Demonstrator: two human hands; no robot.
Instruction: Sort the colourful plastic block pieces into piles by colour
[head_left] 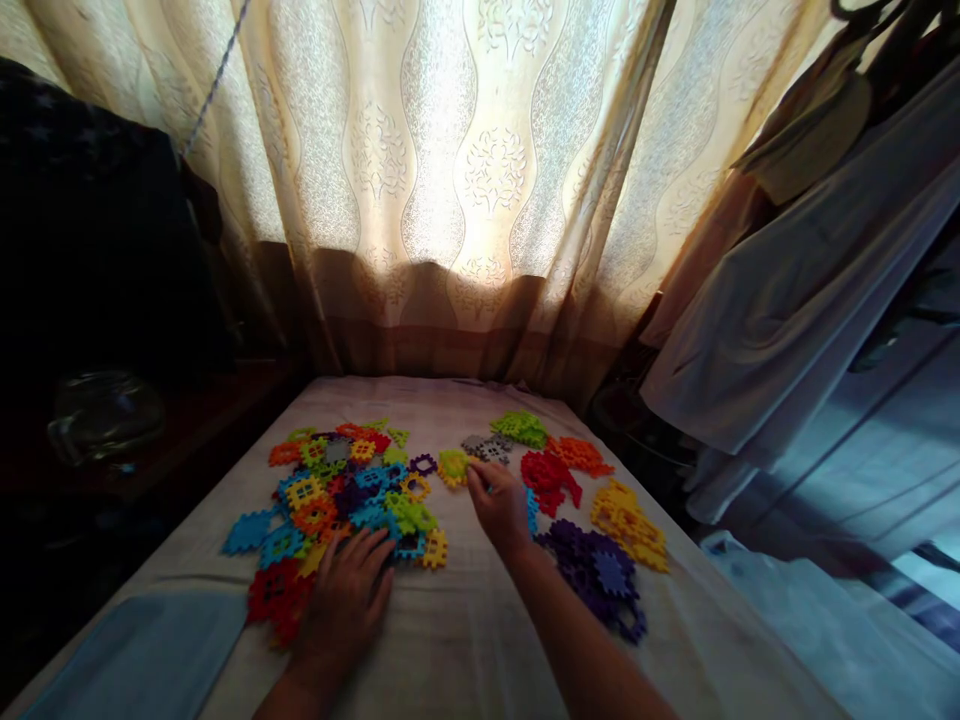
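My right hand [498,502] pinches the edge of a yellow-green interlocking plastic piece [453,468], just above the sheet in the middle. My left hand [346,585] lies open, fingers stretched over the near edge of a mixed pile of toothed pieces [315,515]. Red pieces [276,595] sit beside that hand. To the right lie groups sorted by colour: green [520,428], grey [487,447], orange [581,455], red [550,478], yellow [630,525] and purple [589,570]. Some blue shows partly hidden behind my right wrist.
The pieces lie on a pale sheet [480,640]. A light blue flat item [150,650] rests at the near left. A glass jug [109,415] stands on a dark surface at left. Curtains [442,200] hang behind; clothes [787,300] hang at right.
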